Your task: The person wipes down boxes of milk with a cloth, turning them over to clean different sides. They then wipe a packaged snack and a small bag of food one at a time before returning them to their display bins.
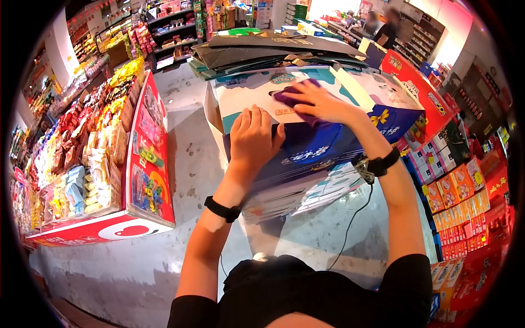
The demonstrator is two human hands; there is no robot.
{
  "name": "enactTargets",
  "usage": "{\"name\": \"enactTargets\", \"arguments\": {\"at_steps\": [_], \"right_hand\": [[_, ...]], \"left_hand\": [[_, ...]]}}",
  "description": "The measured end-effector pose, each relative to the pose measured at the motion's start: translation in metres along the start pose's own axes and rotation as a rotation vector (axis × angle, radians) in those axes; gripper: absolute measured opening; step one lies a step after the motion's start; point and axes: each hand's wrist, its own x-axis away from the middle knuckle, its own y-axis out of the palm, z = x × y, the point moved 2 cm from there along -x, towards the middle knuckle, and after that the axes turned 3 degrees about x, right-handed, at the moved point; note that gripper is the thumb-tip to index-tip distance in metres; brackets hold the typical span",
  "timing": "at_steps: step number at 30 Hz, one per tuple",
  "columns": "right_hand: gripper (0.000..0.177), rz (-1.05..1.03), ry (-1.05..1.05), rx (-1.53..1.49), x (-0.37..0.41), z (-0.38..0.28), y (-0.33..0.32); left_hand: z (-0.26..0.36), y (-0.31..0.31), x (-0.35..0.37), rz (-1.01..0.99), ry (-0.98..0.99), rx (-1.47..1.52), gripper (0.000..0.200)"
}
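A purple cloth point(309, 119) is bunched under my right hand point(317, 101), which holds it against the white and teal printed top of a carton point(254, 95). The fingers of that hand reach over the cloth toward the left. My left hand point(252, 134) rests open on the carton's near edge, fingers lying forward over the printed top and thumb apart. The carton's near side is dark blue with white lettering. To its right stands a similar blue and white carton point(391, 115) with a yellow bow print.
Dark flattened cardboard point(273, 46) is stacked behind the carton. On the left stands a red display bin point(147, 158) of packaged snacks. Boxed goods point(456, 188) line the right. A black cable point(350, 227) hangs from my right wrist. A person point(388, 27) stands in the background.
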Motion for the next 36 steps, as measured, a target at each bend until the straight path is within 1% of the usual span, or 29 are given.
{"name": "enactTargets", "arguments": {"at_steps": [2, 3, 4, 5, 6, 7, 8, 10, 11, 13, 14, 16, 18, 19, 20, 22, 23, 24, 26, 27, 28, 30, 31, 34, 35, 36], "right_hand": [[0.049, 0.081, 0.337, 0.07, 0.022, 0.013, -0.006], [0.053, 0.11, 0.525, 0.222, 0.029, 0.018, -0.007], [0.055, 0.048, 0.639, 0.286, 0.035, 0.023, -0.012], [0.056, 0.049, 0.58, 0.165, 0.034, 0.051, 0.005], [0.056, 0.05, 0.518, 0.045, 0.029, 0.057, 0.007], [0.058, 0.109, 0.536, -0.006, 0.03, 0.061, 0.009], [0.062, -0.154, 0.087, 0.439, 0.023, 0.06, 0.005], [0.071, 0.008, 0.49, 0.004, 0.001, 0.064, 0.011], [0.071, 0.009, 0.485, 0.002, -0.01, 0.055, 0.01], [0.081, -0.098, 0.412, 0.045, -0.037, 0.038, 0.006], [0.079, -0.14, 0.367, 0.078, -0.05, 0.028, 0.008], [0.078, -0.151, 0.235, 0.077, -0.072, 0.001, 0.014], [0.073, -0.109, 0.077, 0.012, -0.076, -0.023, 0.017], [0.067, -0.104, 0.023, -0.028, -0.077, -0.027, 0.019], [0.06, -0.091, 0.013, -0.027, -0.074, -0.033, 0.015], [0.055, -0.078, -0.119, 0.066, -0.072, -0.032, 0.017], [0.051, -0.054, -0.173, 0.049, -0.064, -0.035, 0.015], [0.051, -0.052, -0.18, 0.05, -0.058, -0.036, 0.015], [0.044, 0.06, -0.192, -0.236, -0.046, -0.04, 0.009], [0.046, 0.061, -0.173, -0.253, -0.04, -0.041, 0.006], [0.046, 0.063, -0.179, -0.252, -0.034, -0.043, 0.003], [0.049, -0.045, 0.025, -0.397, -0.017, -0.045, -0.004], [0.051, -0.053, 0.018, -0.393, -0.009, -0.044, -0.009], [0.051, -0.044, 0.051, -0.44, 0.012, -0.036, -0.012], [0.053, -0.06, 0.079, -0.56, 0.017, -0.031, -0.01], [0.053, -0.062, 0.083, -0.559, 0.021, -0.022, -0.008]], "left_hand": [[0.0, 0.001, 0.0, 0.02, 0.003, -0.003, 0.036], [0.0, 0.002, 0.001, 0.04, 0.004, -0.022, 0.035], [0.001, 0.003, 0.0, 0.061, 0.005, -0.041, 0.034], [0.001, 0.004, 0.0, 0.071, 0.005, -0.038, 0.034], [0.001, 0.006, 0.0, 0.072, 0.006, -0.05, 0.035], [0.001, 0.008, -0.001, 0.075, 0.006, -0.064, 0.036], [0.001, 0.01, -0.002, 0.087, 0.005, -0.069, 0.036], [0.001, 0.014, -0.001, 0.087, -0.007, -0.083, 0.037], [0.0, 0.017, 0.0, 0.112, 0.0, -0.096, 0.038], [0.001, 0.016, 0.001, 0.108, -0.005, -0.1, 0.037], [0.0, 0.017, 0.0, 0.107, -0.008, -0.097, 0.037], [0.0, 0.016, 0.0, 0.115, -0.009, -0.101, 0.037], [0.002, 0.015, 0.0, 0.112, -0.008, -0.116, 0.037], [0.001, 0.015, 0.0, 0.124, -0.005, -0.12, 0.036], [0.001, 0.015, 0.0, 0.116, -0.008, -0.122, 0.036], [0.003, 0.013, 0.001, 0.087, -0.006, -0.085, 0.033], [0.002, 0.013, 0.003, 0.09, 0.0, -0.075, 0.029], [0.003, 0.012, 0.006, 0.092, -0.001, -0.082, 0.029], [0.002, 0.012, 0.009, 0.012, 0.039, -0.099, 0.032], [0.001, 0.012, 0.01, 0.069, 0.079, -0.129, 0.032], [-0.001, 0.012, 0.011, 0.071, 0.078, -0.135, 0.032], [0.001, 0.008, 0.011, 0.11, 0.122, -0.108, 0.036], [0.001, 0.009, 0.013, 0.065, 0.115, -0.117, 0.039], [0.003, 0.008, 0.016, 0.086, 0.172, -0.151, 0.039], [0.004, 0.006, 0.015, 0.067, 0.151, -0.148, 0.035], [0.005, 0.006, 0.015, 0.068, 0.15, -0.144, 0.035]]}}
